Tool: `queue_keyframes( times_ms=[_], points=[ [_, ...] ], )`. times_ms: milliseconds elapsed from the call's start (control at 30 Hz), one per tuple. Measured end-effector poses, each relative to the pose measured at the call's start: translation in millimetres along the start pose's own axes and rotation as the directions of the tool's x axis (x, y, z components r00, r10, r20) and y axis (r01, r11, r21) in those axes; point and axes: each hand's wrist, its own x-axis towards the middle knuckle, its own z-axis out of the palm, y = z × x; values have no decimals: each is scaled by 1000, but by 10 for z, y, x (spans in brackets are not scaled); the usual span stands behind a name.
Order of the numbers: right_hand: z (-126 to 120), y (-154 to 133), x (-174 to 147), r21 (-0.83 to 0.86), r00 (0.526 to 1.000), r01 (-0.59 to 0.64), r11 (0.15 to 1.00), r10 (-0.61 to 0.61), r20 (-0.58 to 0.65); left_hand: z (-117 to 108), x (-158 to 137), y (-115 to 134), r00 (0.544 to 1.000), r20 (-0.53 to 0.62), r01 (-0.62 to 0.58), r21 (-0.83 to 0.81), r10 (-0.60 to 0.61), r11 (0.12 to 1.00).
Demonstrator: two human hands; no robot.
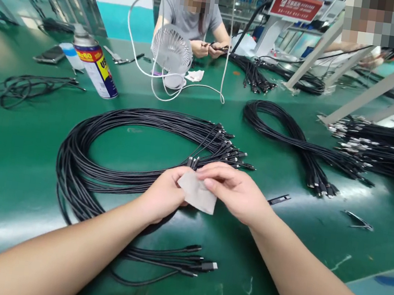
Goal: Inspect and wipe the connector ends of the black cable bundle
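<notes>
My left hand [166, 192] is closed around the ends of several black cables, whose plugs [192, 162] stick up just beyond its fingers. A small pale grey cloth [198, 197] hangs between my hands, and my left thumb lies against its left edge. My right hand [236, 191] pinches the cloth's upper part, close to the plugs; the fingertips are partly hidden. Behind my hands lies a large looped bundle of black cables [113, 124], its plugs pointing right. More cable ends [167, 260], one with a bigger plug, lie on the green table below my left forearm.
Tweezers [357, 220] and a small black strip [279, 200] lie to the right. Further cable bundles [293, 136] fill the right side. A spray can [96, 69] and a white fan [171, 50] stand at the back. A co-worker [195, 19] opposite handles cables.
</notes>
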Motion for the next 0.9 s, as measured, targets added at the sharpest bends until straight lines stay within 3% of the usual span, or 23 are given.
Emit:
queue_keyframes(
  times_ms=[100, 200, 333, 400, 533, 700, 833, 900],
  points=[
    [30, 21, 7, 0, 985, -137, 991, 137, -103, 16, -21, 13, 999, 22, -34, 33, 33, 999],
    [54, -23, -2, -159, 967, -253, 954, 243, -84, 8, -19, 4, 996, 54, -83, 114, 77, 990],
    [67, -99, -21, -410, 989, -128, 903, 148, 19, -29, 1, -32, 989, 98, -132, 262, 110, 956],
    [58, -108, -21, -457, 995, -42, 888, 79, 62, -39, 7, -38, 986, 132, -141, 305, 104, 942],
    [0, -89, -4, -507, 996, 10, 862, 34, 77, -32, 14, -23, 984, 151, -135, 276, 96, 952],
    [-48, -64, 2, -448, 996, 7, 894, 36, 86, -37, 14, -45, 985, 165, -97, 242, 58, 965],
    [-10, -42, -19, -206, 975, -194, 959, 211, 65, -87, -2, -64, 979, 196, -110, 301, 52, 947],
    [7, -49, -22, -89, 967, -225, 970, 234, 105, -111, -6, -45, 977, 197, -156, 401, 82, 902]
  ],
)
